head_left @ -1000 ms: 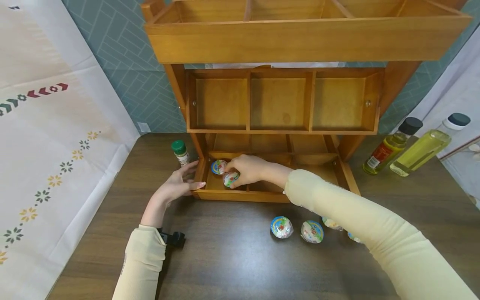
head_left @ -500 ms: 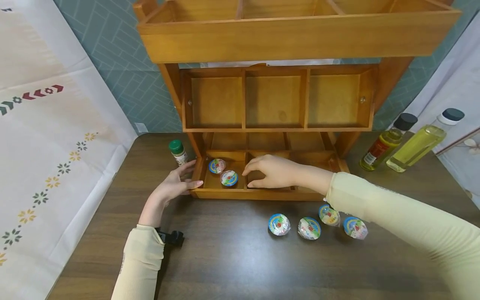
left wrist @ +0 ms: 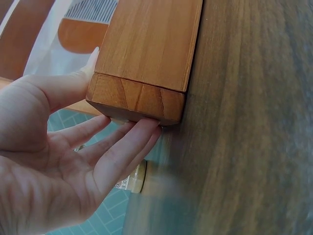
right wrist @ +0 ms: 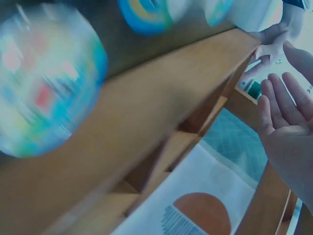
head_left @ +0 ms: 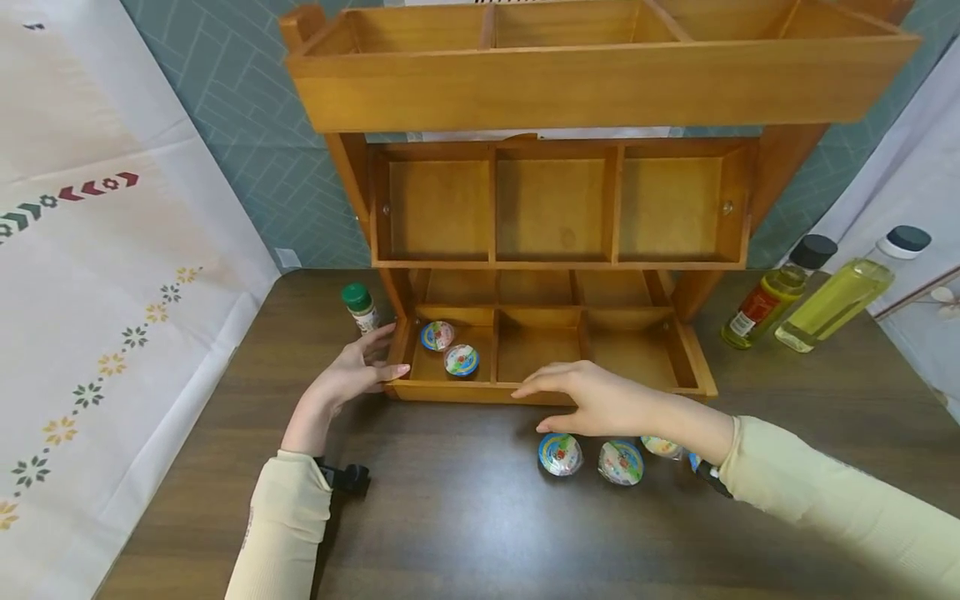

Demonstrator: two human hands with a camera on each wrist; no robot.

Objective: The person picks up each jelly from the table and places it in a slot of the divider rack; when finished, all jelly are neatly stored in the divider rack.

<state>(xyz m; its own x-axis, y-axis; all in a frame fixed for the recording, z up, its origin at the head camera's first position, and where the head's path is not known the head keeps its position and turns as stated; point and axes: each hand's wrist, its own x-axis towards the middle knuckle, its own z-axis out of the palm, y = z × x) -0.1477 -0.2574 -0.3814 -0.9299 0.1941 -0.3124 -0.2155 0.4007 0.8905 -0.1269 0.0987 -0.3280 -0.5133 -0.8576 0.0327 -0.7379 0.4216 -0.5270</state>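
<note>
My left hand (head_left: 352,373) grips the front left corner of a wooden rack (head_left: 450,391), thumb over the rim and fingers against the side; the left wrist view shows this hand (left wrist: 68,147) close up. Two small round cups with printed lids, one cup (head_left: 437,336) behind the other cup (head_left: 461,360), sit in the bottom tray's left compartment. My right hand (head_left: 600,398) hovers with nothing in it over the tray's front edge. Just below its thumb stands another lidded cup (head_left: 560,455), with a further cup (head_left: 621,463) beside it. The right forearm partly hides two more.
A green-capped shaker (head_left: 360,307) stands left of the rack. Two oil bottles, one with a red label (head_left: 776,296) and one clear (head_left: 851,292), stand at the right. The rack's upper tiers (head_left: 600,83) overhang the bottom tray.
My right hand has let go of a lidded cup in the left compartment. It has moved right and toward the front, out over the tray edge. The left hand stays at the corner.
</note>
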